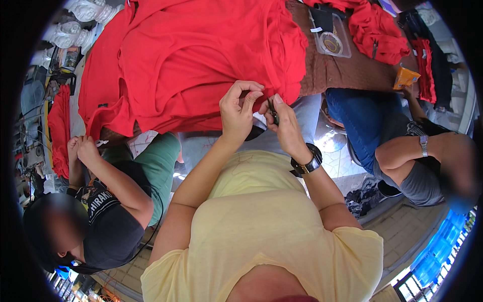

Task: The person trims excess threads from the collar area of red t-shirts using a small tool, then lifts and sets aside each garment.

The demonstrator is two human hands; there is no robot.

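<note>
Left hand [237,114] pinched closed, anything between its fingertips too small to tell, right hand [287,124] curled around dark thread snips [273,111], red garment [196,55] spread on the table [329,75] just beyond both.

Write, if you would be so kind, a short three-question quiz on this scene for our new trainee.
1. Multiple choice: Where is the small dark tool held?
A) in the camera wearer's left hand
B) in the camera wearer's right hand
C) in neither hand

2. True or false: The big cloth spread at the top of the picture is green.

3. Fill in the blank: As the picture shows it, the clear plastic tray lies to the ____ of that big cloth.

Key:
1. B, in the right hand.
2. False; it is red.
3. right
</note>
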